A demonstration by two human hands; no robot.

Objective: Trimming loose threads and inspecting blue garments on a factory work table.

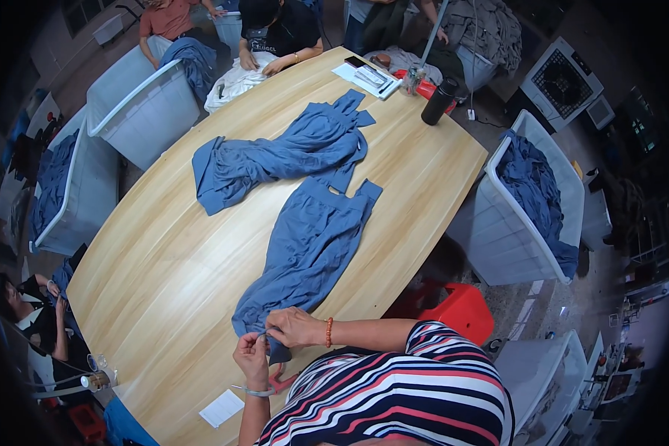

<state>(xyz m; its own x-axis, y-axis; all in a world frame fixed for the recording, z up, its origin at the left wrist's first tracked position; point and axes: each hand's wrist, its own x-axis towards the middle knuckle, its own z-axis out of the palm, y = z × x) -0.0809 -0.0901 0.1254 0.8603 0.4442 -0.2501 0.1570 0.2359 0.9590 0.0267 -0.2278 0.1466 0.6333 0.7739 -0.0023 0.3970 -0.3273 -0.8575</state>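
A blue garment [305, 241] lies rumpled along the table, its near end drawn up to my hands at the table's front edge. My left hand [253, 360] pinches a bit of that end between fingertips. Right beside it, fingers bent and closed, my right hand [293, 327] grips the same bit of cloth; any small thing between the fingertips is too small to make out. Red-handled scissors [279, 377] lie by my left wrist, partly covered. Farther off, a second blue garment [282, 156] is spread crosswise and touches the first.
A white card [221, 409] rests near the front edge. At the far end stand a black bottle [440, 102] and a paper pad [372, 79]. Bins of blue cloth [524, 215] flank the table. A red stool [457, 316] is at right; several co-workers sit around, one handling white cloth [238, 80].
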